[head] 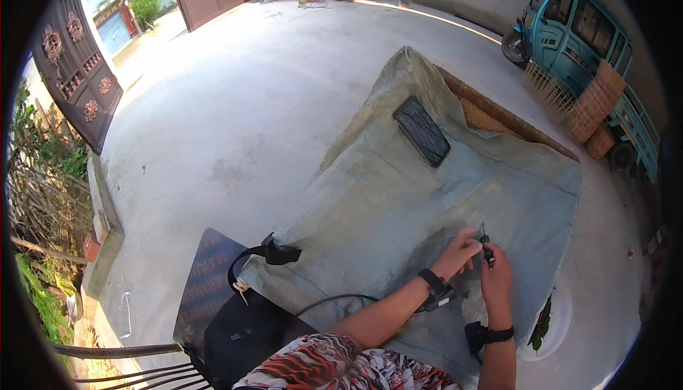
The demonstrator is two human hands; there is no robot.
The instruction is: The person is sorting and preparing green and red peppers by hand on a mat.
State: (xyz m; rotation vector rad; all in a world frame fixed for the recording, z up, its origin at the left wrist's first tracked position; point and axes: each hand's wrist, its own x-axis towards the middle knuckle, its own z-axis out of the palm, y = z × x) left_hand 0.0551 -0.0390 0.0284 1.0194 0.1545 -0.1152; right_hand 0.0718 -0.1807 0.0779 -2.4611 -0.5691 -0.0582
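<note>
Both my hands meet over the lower right part of a grey-green woven sheet (373,198), which is draped over a table-like support. A small dark green item, perhaps a pepper or a leaf bundle (485,239), is between my fingers. My right hand (496,272) grips it from below. My left hand (460,251) touches its upper part with thumb and fingers; its exact hold is partly hidden. Black straps with small devices circle both wrists. A white bowl (563,318) with green leafy pieces (541,328) stands low beside the sheet, right of my right forearm.
A dark smartphone (422,131) lies on the sheet's far part. A black bag (251,331) with a strap and a dark printed board (205,278) are at lower left. A black cable (341,297) runs towards my left wrist. A blue three-wheeled vehicle (581,32) stands far right.
</note>
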